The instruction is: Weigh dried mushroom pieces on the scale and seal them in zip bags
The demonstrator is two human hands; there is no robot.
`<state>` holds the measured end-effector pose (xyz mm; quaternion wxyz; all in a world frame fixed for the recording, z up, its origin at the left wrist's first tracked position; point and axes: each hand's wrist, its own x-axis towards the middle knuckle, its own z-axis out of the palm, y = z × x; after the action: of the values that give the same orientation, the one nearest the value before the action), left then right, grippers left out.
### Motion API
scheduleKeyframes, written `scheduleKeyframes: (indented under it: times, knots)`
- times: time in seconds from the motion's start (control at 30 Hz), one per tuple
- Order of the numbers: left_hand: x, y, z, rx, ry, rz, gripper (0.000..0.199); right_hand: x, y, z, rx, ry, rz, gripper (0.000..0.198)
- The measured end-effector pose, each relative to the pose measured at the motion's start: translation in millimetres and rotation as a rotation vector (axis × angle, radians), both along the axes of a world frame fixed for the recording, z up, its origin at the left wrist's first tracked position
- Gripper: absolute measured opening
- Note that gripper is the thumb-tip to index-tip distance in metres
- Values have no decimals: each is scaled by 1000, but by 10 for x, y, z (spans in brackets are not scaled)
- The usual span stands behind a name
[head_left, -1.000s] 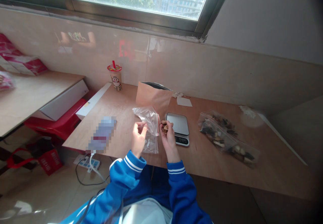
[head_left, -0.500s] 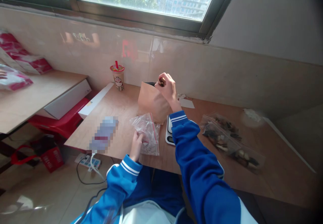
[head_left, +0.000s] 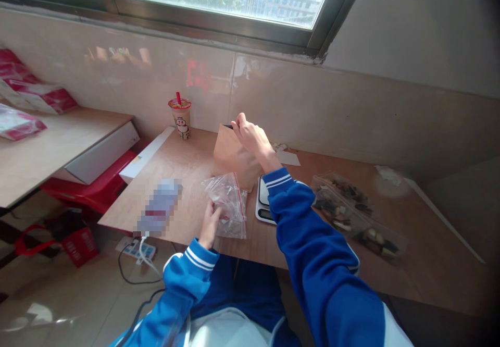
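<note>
My left hand (head_left: 210, 224) pinches the near left side of a clear zip bag (head_left: 233, 209) with a red seal strip, lying on the table. My right hand (head_left: 253, 137) is over the mouth of an upright brown paper bag (head_left: 232, 154), its fingers curled down toward the opening. Anything between those fingertips is hidden from me. Just right of the clear bag, a white kitchen scale (head_left: 262, 201) lies partly under my right sleeve. Clear zip bags of dark and pale dried pieces (head_left: 339, 206) lie farther right.
A lidded drink cup (head_left: 182, 120) with a red straw stands at the back left. Nearer me, a blurred-out phone (head_left: 159, 206) lies on the table (head_left: 195, 154) with a white cable. White paper (head_left: 288, 158) sits behind the scale. A red stool (head_left: 88, 180) is at left.
My right hand has moved left and tipped its fingers down over the paper bag's mouth. The dark brown piece seen in its fingers is out of sight. My left hand stays on the clear bag.
</note>
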<state>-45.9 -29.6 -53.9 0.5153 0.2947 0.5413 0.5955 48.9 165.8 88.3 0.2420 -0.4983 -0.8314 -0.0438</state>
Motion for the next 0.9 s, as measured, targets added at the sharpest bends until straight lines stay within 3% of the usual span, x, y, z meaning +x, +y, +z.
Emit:
scheduleKeyframes:
  times: [0.27, 0.43, 0.6, 0.67, 0.73, 0.8, 0.9]
  knots:
    - [33, 9, -48, -8, -5, -30, 31, 103, -67, -152, 112, -16, -7, 35]
    - [68, 21, -66, -25, -2, -51, 32, 163, -78, -144, 39, 141, -57, 20]
    - [72, -6, -14, 13, -9, -77, 33, 295, -456, -20, 91, 264, 138, 18]
    - [77, 2, 17, 31, -15, -71, 31, 355, -735, -136, -13, 442, 197, 18]
    - [89, 23, 46, 52, -9, -73, 26, 409, -1009, -381, -226, 687, 211, 18]
    - [101, 48, 65, 83, -4, -77, 23, 457, -1210, -691, -490, 937, 163, 37]
    - [91, 73, 56, 131, -6, -119, 22, 523, -1325, -1076, -734, 1137, 89, 33]
